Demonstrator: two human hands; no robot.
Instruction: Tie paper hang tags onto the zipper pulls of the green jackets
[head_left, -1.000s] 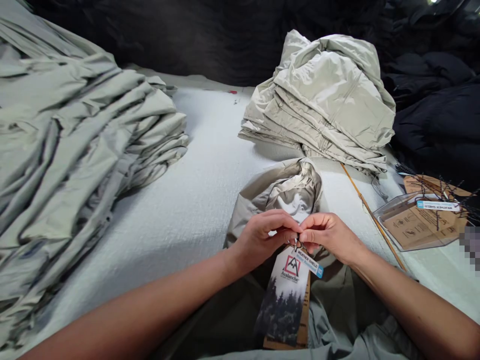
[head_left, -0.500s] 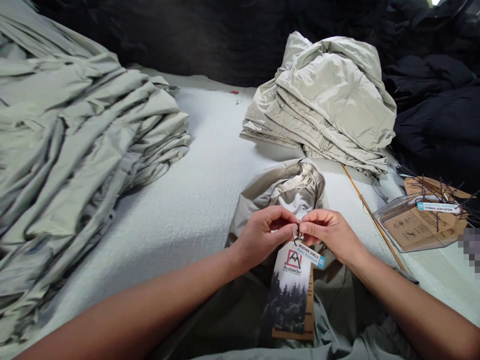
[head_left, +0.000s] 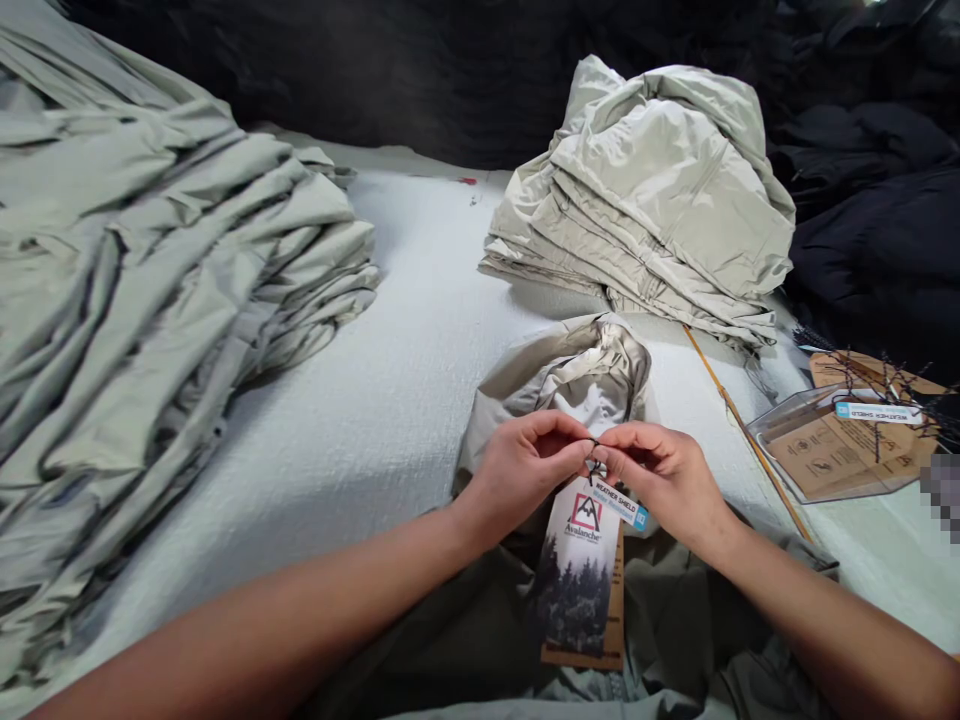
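Observation:
My left hand (head_left: 517, 470) and my right hand (head_left: 664, 480) meet fingertip to fingertip, both pinching a thin dark tag string (head_left: 595, 442). From that string hang an Avalanche hang tag (head_left: 579, 585) with a forest print, brown card behind it, and a small white-and-blue Weather Shield label (head_left: 619, 502). Beneath my hands lies a grey-green jacket (head_left: 499, 400), its gathered hood opening pointing away from me. The tags rest over its front. My fingertips partly hide the string.
A heap of grey-green garments (head_left: 187, 270) fills the left, and a folded stack (head_left: 660, 190) stands at the back right. At right are a clear plastic tray (head_left: 795, 480) of tags with dark strings and a wooden stick (head_left: 739, 420). Dark padded garments (head_left: 885, 230) lie behind.
My fingertips have drawn the string taut between them, and its loop looks smaller. The tags have shifted slightly upward with it.

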